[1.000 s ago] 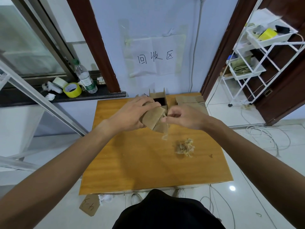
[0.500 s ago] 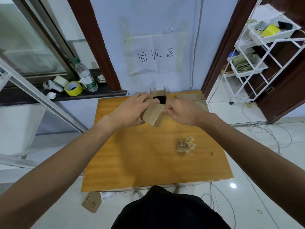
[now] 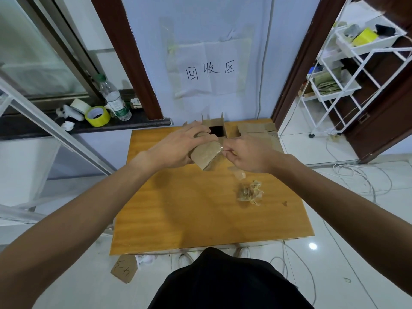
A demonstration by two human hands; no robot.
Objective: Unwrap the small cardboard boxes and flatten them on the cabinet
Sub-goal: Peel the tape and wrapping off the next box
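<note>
Now a tape scrap [image 3: 239, 175] shows beneath the right hand [image 3: 247, 152], which pinches tape [image 3: 221, 148] at the small cardboard box's [image 3: 206, 152] right end. The left hand [image 3: 178, 148] grips the box above the bench's [image 3: 178, 208] far half.

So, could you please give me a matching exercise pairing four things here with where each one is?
Things:
1. small cardboard box
2. tape wad
3. yellow tape roll
4. open box

Places:
A. on the window ledge
B. gripped by the left hand
C. at the back edge of the cabinet
D. loose on the cabinet, right of middle

Pairs: 1-B, 2-D, 3-A, 4-C
</note>
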